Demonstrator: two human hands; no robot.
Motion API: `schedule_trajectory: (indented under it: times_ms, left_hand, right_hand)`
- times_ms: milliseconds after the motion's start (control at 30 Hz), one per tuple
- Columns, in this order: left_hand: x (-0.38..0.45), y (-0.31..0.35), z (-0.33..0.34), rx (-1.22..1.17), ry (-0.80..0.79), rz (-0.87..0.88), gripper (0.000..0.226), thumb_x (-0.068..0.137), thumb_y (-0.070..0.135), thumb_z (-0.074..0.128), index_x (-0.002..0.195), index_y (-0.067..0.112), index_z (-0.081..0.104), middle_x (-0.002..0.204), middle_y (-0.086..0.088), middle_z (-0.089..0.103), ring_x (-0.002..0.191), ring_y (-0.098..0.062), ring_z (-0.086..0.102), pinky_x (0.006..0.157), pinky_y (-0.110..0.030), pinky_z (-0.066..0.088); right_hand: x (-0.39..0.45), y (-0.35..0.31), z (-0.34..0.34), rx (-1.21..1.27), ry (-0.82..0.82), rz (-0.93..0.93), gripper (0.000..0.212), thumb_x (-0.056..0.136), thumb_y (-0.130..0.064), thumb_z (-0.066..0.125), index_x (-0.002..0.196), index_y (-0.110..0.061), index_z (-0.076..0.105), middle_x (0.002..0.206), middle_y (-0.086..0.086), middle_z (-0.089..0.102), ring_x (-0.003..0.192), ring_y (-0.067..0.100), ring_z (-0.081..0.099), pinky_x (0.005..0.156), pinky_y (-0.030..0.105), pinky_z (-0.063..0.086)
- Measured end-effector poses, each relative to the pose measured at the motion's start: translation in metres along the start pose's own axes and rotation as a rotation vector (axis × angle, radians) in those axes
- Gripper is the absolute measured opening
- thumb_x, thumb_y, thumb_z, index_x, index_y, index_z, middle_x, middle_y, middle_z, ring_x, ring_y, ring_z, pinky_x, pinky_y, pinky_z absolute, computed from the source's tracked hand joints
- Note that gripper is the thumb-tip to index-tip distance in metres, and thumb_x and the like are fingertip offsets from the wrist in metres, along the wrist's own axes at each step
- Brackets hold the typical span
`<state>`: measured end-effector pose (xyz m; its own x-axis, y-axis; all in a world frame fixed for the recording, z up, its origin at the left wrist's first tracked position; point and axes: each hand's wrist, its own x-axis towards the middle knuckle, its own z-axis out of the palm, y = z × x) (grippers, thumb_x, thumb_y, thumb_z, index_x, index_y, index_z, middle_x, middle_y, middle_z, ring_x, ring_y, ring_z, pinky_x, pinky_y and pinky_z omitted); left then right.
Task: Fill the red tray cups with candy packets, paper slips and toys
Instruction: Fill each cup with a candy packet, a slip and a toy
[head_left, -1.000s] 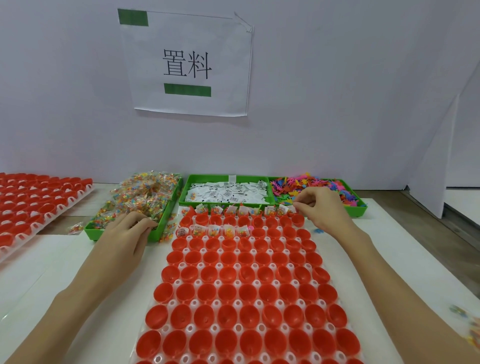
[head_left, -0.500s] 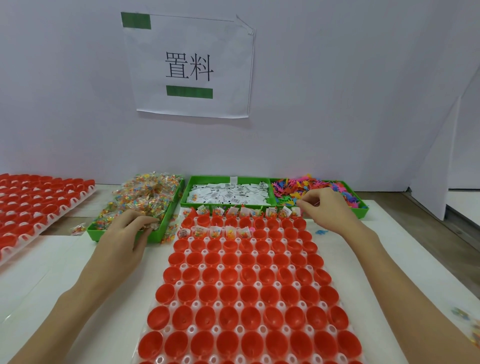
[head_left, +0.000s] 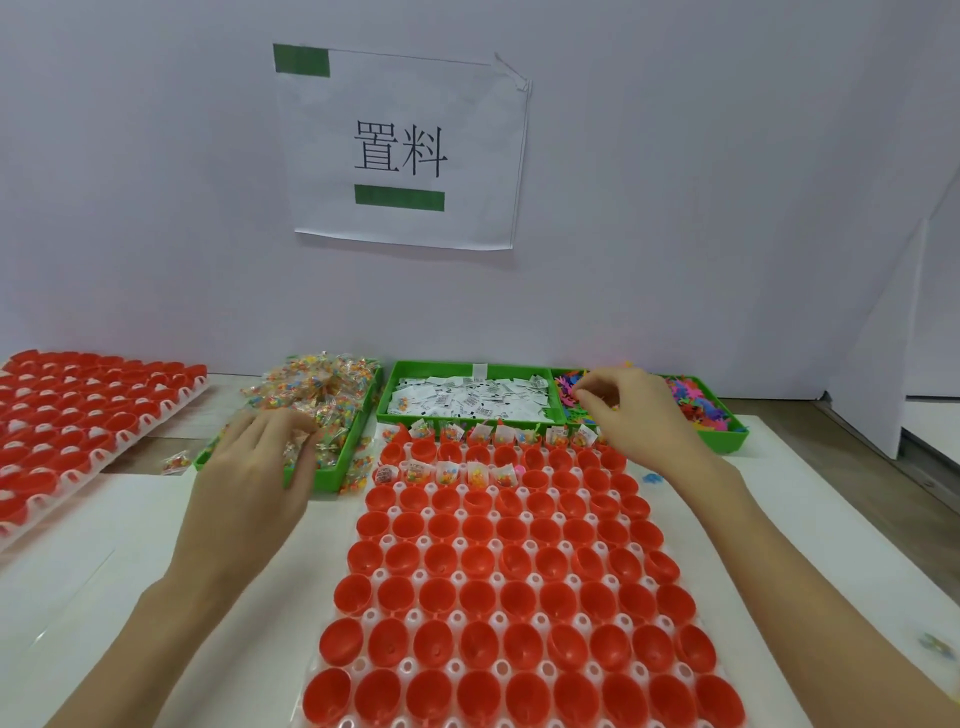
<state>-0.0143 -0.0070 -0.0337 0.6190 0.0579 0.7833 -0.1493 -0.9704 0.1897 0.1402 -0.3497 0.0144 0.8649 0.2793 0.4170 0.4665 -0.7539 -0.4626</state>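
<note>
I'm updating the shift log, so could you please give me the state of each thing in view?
Red tray: two far rows partly filled, the rest empty.
Candy bin: heaped.
Slip bin: full.
Toy bin: stocked.
Left hand: on candy.
Right hand: fingers curled over toys.

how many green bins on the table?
3. One with candy packets at back left, rim; one with paper slips in the middle, rim; one with colourful toys at back right, rim, partly behind the right hand.
</note>
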Motion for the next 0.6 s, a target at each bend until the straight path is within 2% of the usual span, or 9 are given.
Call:
schedule_trajectory:
  times_ms: [67,133,267,400,500,600]
  left_hand:
    - [0.001,0.009,0.000,-0.115,0.011,-0.023,0.019,0.084,-0.003,0.076,0.094,0.008,0.065,0.087,-0.001,0.066,0.080,-0.023,0.060,0.074,-0.030,0.047]
    - [-0.001,0.020,0.002,-0.233,-0.004,-0.032,0.020,0.083,-0.003,0.078,0.094,0.010,0.067,0.086,0.002,0.066,0.075,-0.018,0.062,0.073,-0.029,0.049]
    - [-0.005,0.038,0.005,-0.432,-0.074,-0.011,0.028,0.086,0.000,0.078,0.109,0.013,0.070,0.090,0.006,0.069,0.081,-0.011,0.068,0.076,-0.031,0.055]
    - [-0.010,0.044,0.008,-0.446,-0.080,0.069,0.022,0.091,0.002,0.073,0.111,0.011,0.075,0.094,0.007,0.067,0.081,-0.009,0.064,0.076,-0.031,0.056]
    - [-0.010,0.044,0.007,-0.433,-0.047,0.093,0.016,0.096,0.008,0.069,0.111,0.010,0.075,0.094,0.008,0.065,0.081,-0.009,0.062,0.076,-0.028,0.054]
    - [-0.009,0.043,0.007,-0.408,-0.019,0.095,0.016,0.094,0.004,0.071,0.109,0.010,0.075,0.093,0.010,0.064,0.080,-0.008,0.060,0.077,-0.022,0.051]
  right_hand:
    - [0.009,-0.009,0.010,-0.027,-0.079,-0.015,0.020,0.101,-0.018,0.061,0.114,-0.013,0.076,0.106,0.000,0.075,0.090,0.007,0.063,0.085,0.020,0.044]
    - [0.022,-0.015,0.020,-0.079,-0.162,-0.021,0.020,0.101,-0.015,0.062,0.115,-0.011,0.076,0.114,0.004,0.075,0.098,0.014,0.067,0.088,0.021,0.044]
    - [0.052,-0.019,0.039,-0.212,-0.282,-0.004,0.017,0.097,-0.012,0.067,0.108,-0.006,0.079,0.116,0.008,0.076,0.103,0.021,0.070,0.084,0.025,0.047]
    - [0.069,-0.019,0.051,-0.326,-0.391,0.051,0.028,0.092,-0.030,0.075,0.094,-0.003,0.080,0.101,0.010,0.078,0.087,0.022,0.072,0.077,0.032,0.056]
    - [0.074,-0.019,0.055,-0.360,-0.453,0.073,0.036,0.088,-0.038,0.078,0.095,-0.002,0.080,0.106,0.009,0.077,0.095,0.024,0.072,0.088,0.040,0.059]
    - [0.076,-0.021,0.057,-0.352,-0.468,0.075,0.031,0.088,-0.033,0.079,0.100,-0.004,0.079,0.110,0.009,0.076,0.098,0.023,0.070,0.090,0.037,0.057]
